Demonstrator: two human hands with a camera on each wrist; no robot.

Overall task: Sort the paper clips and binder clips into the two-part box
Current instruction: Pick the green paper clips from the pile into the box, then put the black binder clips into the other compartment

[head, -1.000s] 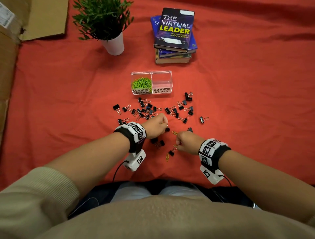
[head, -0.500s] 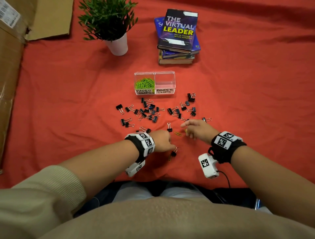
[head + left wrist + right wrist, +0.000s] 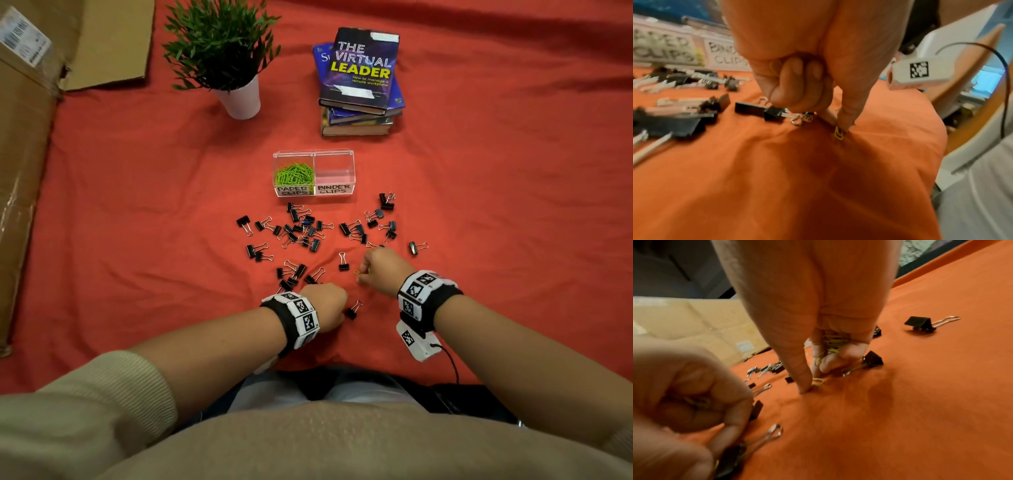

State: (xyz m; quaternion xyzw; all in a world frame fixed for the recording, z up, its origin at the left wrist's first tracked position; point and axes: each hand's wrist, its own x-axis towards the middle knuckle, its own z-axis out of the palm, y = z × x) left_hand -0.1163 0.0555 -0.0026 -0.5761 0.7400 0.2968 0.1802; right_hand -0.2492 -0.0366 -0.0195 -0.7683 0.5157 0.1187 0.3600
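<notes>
- Head view hides both hands' fingertips.
- Left wrist view: left hand (image 3: 807,65) pinches a yellow clip (image 3: 838,134).
- Right wrist view: right hand (image 3: 818,313) clutches yellow clips (image 3: 833,341).

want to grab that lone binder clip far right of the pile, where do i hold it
Pinch the black body of the binder clip across its two flat sides, coming from above. It lies apart from the rest, wire handles pointing right, so the wide body offers the firmer hold.

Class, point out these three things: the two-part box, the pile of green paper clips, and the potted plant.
two-part box (image 3: 334,171), head view, floor of its bare right compartment.
green paper clips (image 3: 294,174), head view, middle of the pile.
potted plant (image 3: 239,101), head view, its white pot.
</notes>
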